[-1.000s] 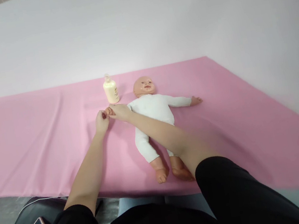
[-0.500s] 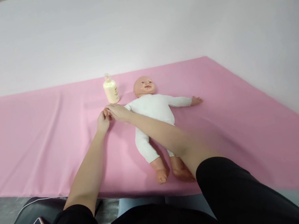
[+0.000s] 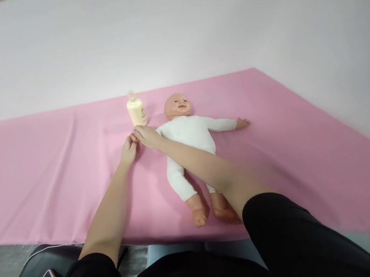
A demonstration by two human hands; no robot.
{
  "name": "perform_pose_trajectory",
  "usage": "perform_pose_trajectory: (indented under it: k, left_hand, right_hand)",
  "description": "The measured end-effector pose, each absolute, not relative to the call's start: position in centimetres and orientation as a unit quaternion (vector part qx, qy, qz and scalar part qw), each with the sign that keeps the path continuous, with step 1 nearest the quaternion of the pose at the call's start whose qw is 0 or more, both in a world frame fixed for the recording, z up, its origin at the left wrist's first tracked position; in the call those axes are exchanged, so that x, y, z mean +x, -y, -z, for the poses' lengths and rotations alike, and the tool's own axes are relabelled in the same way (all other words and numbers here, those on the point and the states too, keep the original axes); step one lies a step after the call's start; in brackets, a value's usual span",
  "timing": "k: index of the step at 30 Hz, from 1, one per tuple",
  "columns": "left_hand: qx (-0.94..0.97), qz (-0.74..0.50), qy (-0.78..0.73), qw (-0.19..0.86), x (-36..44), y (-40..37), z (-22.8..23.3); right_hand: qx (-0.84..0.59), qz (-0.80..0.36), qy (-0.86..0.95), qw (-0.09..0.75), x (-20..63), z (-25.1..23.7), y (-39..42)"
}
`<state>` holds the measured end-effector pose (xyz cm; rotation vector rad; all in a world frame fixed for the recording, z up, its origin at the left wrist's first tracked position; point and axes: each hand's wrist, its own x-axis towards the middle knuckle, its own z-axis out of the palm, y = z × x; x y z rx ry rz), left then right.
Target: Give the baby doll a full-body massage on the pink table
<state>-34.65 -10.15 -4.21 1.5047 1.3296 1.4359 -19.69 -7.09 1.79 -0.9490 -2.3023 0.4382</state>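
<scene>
Head view: doll (image 3: 189,134) mostly to the right, one small hand (image 3: 133,137) clasped between left hand (image 3: 128,151) and right hand (image 3: 148,137).

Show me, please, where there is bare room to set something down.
Bare pink cloth lies left of the left hand and right of the white-bodied baby doll, past its outstretched arm. It is crowded where that hand and the right hand meet at the doll's hand, near the cream-yellow, clear-capped bottle.
</scene>
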Motion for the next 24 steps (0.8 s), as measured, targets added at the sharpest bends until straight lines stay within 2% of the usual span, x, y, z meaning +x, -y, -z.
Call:
perform_pose_trajectory:
  k: [6, 11, 18, 24]
  left_hand:
    - [0.579, -0.535, -0.502, 0.355, -34.1, 11.1, 3.5]
    - [0.583, -0.553, -0.501, 0.322, -33.8, 11.2, 3.4]
    - [0.563, -0.52, -0.598, 0.235, -34.0, 11.3, 2.8]
    - [0.583, -0.449, -0.653, 0.179, -34.4, 12.0, 2.0]
  right_hand:
    - [-0.391, -0.185, 0.875, 0.218, -19.0, -2.6, 7.4]
    - [-0.361, -0.169, 0.894, 0.203, -19.1, -2.4, 7.1]
    - [-0.385, -0.138, 0.888, 0.213, -19.2, -1.9, 6.8]
    - [-0.331, -0.171, 0.909, 0.185, -19.0, -1.7, 6.8]
